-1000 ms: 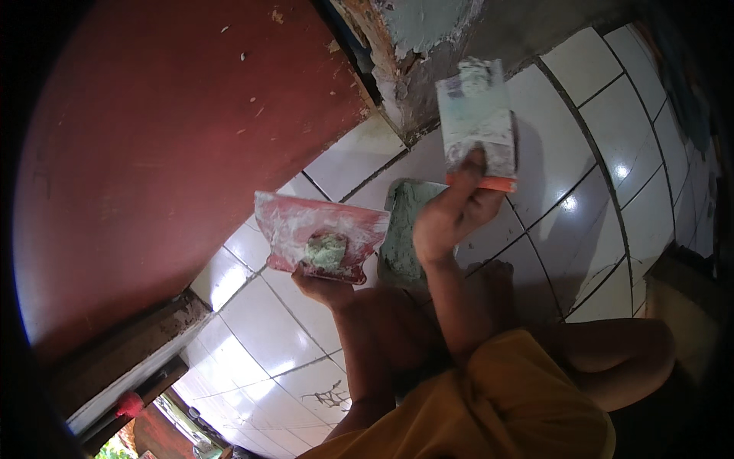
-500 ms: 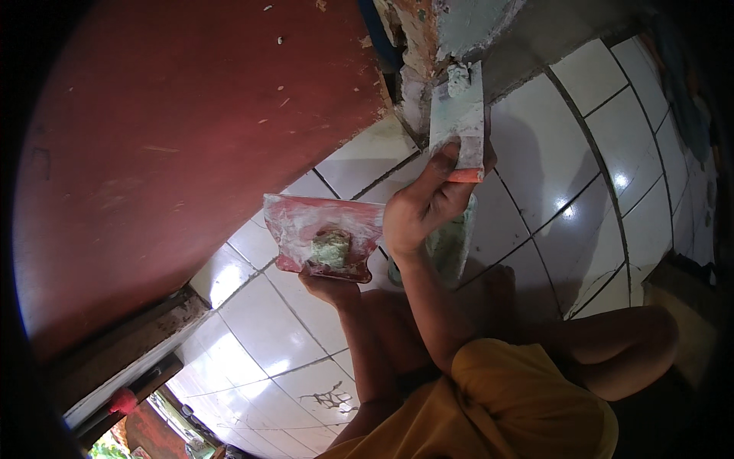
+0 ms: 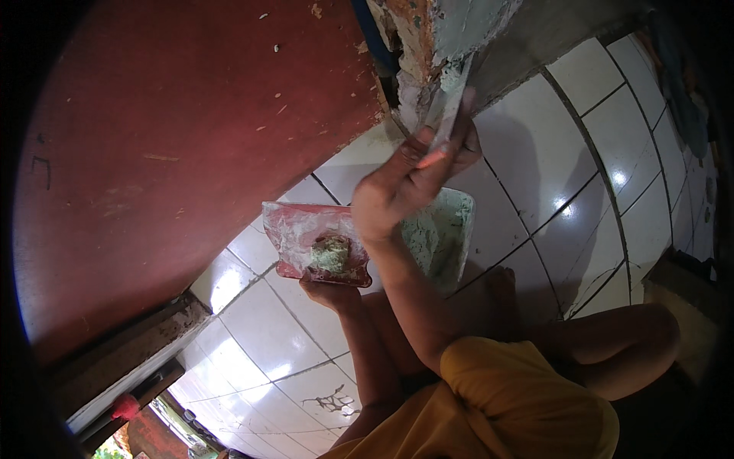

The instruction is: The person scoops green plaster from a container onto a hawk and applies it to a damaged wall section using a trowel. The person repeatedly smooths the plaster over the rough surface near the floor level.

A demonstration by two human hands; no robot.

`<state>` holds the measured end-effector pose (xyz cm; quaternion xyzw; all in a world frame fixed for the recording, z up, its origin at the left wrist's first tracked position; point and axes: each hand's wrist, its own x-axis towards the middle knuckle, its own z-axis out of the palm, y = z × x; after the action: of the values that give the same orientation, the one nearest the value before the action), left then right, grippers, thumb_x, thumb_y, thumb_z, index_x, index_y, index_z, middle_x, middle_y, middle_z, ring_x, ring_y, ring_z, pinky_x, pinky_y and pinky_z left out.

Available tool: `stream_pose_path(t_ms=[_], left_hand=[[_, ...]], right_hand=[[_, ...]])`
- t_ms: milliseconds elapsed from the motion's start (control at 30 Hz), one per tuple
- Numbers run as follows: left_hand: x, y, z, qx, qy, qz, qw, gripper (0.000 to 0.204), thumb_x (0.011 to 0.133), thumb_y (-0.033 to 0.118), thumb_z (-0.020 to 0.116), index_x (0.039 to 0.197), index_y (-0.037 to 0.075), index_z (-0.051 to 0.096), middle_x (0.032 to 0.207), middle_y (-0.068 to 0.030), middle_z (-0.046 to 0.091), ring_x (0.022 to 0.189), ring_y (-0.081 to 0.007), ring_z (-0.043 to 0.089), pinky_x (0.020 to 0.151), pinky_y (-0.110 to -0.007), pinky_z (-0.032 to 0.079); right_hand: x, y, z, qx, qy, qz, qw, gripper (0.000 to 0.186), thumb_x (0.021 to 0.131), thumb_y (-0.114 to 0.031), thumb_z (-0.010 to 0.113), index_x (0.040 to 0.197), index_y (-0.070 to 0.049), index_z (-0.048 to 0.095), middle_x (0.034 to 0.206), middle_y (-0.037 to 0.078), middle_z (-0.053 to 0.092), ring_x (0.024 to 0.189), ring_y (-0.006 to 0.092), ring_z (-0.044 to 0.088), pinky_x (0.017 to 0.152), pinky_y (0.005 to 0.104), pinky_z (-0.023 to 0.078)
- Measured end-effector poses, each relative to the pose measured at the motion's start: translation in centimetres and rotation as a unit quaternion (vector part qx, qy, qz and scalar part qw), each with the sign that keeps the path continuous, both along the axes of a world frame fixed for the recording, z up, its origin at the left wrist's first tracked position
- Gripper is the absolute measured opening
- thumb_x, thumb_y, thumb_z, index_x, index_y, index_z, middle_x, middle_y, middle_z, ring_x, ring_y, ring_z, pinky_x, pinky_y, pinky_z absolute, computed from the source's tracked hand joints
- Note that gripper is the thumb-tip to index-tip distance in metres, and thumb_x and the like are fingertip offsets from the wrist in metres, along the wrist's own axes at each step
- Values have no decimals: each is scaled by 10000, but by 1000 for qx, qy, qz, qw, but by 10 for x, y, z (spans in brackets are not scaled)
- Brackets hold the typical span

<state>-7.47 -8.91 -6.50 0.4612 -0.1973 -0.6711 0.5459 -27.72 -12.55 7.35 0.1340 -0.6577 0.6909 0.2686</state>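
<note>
My right hand point(image 3: 413, 164) grips a white putty scraper point(image 3: 451, 107) with an orange strip, blurred and turned edge-on, its blade with pale putty at the crumbling lower corner point(image 3: 434, 34) of a wall or jamb. My left hand point(image 3: 327, 291) holds a red board point(image 3: 287, 229) smeared with white, from underneath, a lump of pale green putty point(image 3: 330, 255) on it. Beside the board, partly behind my right forearm, a tray point(image 3: 451, 229) coated with green putty rests on the tiles.
A red door or panel point(image 3: 183, 130) fills the upper left. White floor tiles point(image 3: 558, 130) surround my bare legs. A dark sill point(image 3: 122, 344) runs at the lower left, with a small red object point(image 3: 125, 405) beyond it.
My right hand has moved left and up, turning the scraper from face-up to edge-on against the damaged corner. More of the tray shows. The red board has shifted slightly.
</note>
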Motion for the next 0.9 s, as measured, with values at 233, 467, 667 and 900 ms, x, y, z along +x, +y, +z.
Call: stream_pose_path(t_ms=[233, 467, 667, 900], left_hand=[[-10, -1, 14, 52, -14, 37, 998, 561, 847, 380, 353, 1239, -17, 407, 1195, -184, 487, 1077, -345, 512, 887, -482, 446], [-5, -1, 7, 52, -38, 37, 997, 556, 844, 363, 352, 1249, -15, 398, 1207, -183, 482, 1083, -351, 512, 883, -485, 454], [-9, -1, 8, 40, -55, 34, 997, 568, 831, 369, 354, 1230, -31, 412, 1177, -188, 506, 1061, -353, 531, 884, -488, 456], [-3, 0, 0, 25, -40, 9, 999, 586, 827, 384, 357, 1238, -31, 411, 1174, -188, 514, 1046, -356, 541, 863, -502, 467]], right_hand=[[-8, -21, 0, 14, -18, -32, 999, 572, 950, -290, 362, 1378, 76, 262, 1056, 175, 373, 992, 251, 318, 901, 357, 256], [-18, -39, -11, 31, 23, -83, 996, 668, 902, -365, 423, 1370, 92, 288, 1045, 134, 327, 914, 205, 333, 755, 272, 359], [-22, -44, -16, 7, 27, -66, 997, 691, 769, -115, 464, 1393, 78, 238, 1069, 171, 332, 976, 260, 309, 849, 337, 329], [-24, -38, -29, 3, 40, -38, 998, 662, 735, -33, 431, 1377, 65, 302, 1132, 163, 318, 1001, 243, 327, 724, 261, 444]])
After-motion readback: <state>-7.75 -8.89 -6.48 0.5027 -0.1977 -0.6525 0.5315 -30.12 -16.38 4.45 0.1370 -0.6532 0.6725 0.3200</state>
